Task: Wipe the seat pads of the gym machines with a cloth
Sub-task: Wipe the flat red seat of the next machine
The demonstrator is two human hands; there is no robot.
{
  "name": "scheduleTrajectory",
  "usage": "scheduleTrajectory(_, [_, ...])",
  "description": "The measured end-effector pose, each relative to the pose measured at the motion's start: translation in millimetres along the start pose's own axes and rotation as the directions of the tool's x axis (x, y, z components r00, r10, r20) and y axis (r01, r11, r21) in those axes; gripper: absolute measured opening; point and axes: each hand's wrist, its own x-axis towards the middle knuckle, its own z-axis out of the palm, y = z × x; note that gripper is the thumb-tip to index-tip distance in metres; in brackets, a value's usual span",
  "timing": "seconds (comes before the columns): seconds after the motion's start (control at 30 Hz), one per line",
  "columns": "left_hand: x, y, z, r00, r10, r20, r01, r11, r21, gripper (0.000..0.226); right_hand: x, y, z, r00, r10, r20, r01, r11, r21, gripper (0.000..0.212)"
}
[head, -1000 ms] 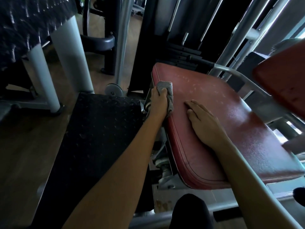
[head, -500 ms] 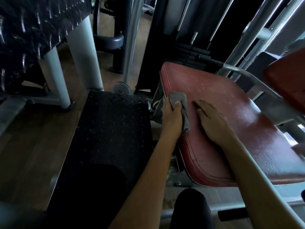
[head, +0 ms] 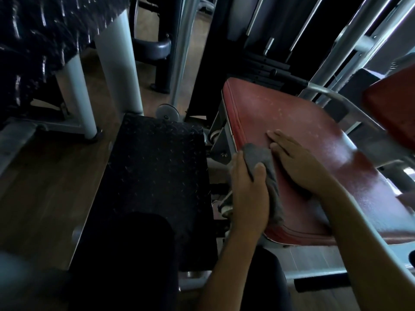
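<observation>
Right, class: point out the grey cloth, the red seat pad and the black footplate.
grey cloth (head: 258,157): head view, its bunched upper part.
red seat pad (head: 292,117): head view, bare top surface.
black footplate (head: 157,167): head view, middle of its textured surface.

A black textured footplate (head: 155,176) lies flat over the wooden floor (head: 47,176). Two pale grey metal legs (head: 116,61) rise beyond it to the left. Behind stands a dark weight stack (head: 267,66) with slanted chrome rods (head: 301,34).

2 hands: left hand (head: 249,189), right hand (head: 296,162). 1 grey cloth (head: 262,173). 2 red seat pads: near pad (head: 314,135), far-right pad (head: 395,104). 1 black textured footplate (head: 155,176). 2 pale frame legs, far left (head: 116,70).
</observation>
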Motion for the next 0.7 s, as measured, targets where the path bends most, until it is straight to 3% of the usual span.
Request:
scheduleTrajectory(0.1, [-13.2, 2.6, 0.7, 0.998, 0.065, 0.025, -0.065, 0.998, 0.004, 0.068, -3.8, 0.9, -0.3, 1.000, -0.010, 0.010, 0.010, 1.000, -0.010, 0.049])
scheduleTrajectory(0.27, [52.4, 17.0, -3.8, 1.000, -0.012, 0.025, 0.010, 0.998, 0.069, 0.067, -3.0, 1.0, 4.8, 0.999, -0.006, -0.035, 0.006, 1.000, -0.005, 0.048])
scheduleTrajectory(0.43, [-22.1, 4.2, -1.5, 1.000, 0.001, 0.020, -0.001, 1.000, -0.006, 0.056, -6.0, 0.4, 5.5, 1.000, -0.004, -0.025, 0.004, 1.000, -0.017, 0.051])
scheduleTrajectory(0.53, [-32.9, 5.7, -2.6, 0.997, 0.051, 0.049, -0.049, 0.998, -0.041, 0.058, -7.2, -1.6, 5.6, 1.000, 0.001, -0.024, -0.001, 1.000, 0.016, 0.053])
scheduleTrajectory(0.7, [12.9, 13.0, -4.5, 1.000, 0.004, 0.023, -0.004, 1.000, 0.012, 0.068, -8.5, -5.2, 5.5, 1.000, 0.006, -0.030, -0.007, 1.000, -0.022, 0.053])
